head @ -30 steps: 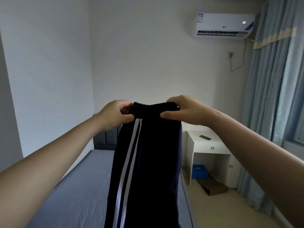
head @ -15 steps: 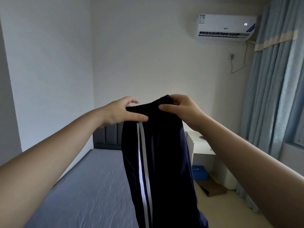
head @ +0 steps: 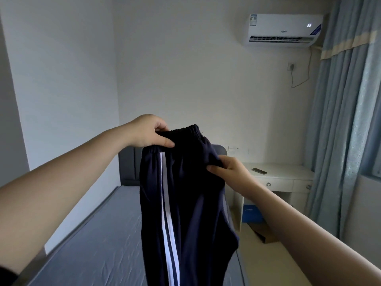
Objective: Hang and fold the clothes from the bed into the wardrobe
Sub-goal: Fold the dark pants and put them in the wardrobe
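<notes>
Pinches one pair of trousers [head: 191,193], hanging toward 6 o'clock, with left grip [head: 147,131] at 11 o'clock and right grip [head: 228,172] at 3.

Centre: striped dark trousers [head: 185,193], held up by the left hand [head: 147,132] and right hand [head: 228,172], hang across the way forward.
Left: open air over the bed [head: 92,234], hemmed in by the side wall [head: 61,89] (flush with the mattress edge).
Right: floor strip between bed and desk [head: 288,176], partly taken up by cardboard [head: 266,236]; a blue box [head: 252,213] sits under the desk.
Far right: curtains [head: 342,131] close off that side.
Above: free air over the hands, up to the air conditioner [head: 282,29].
</notes>
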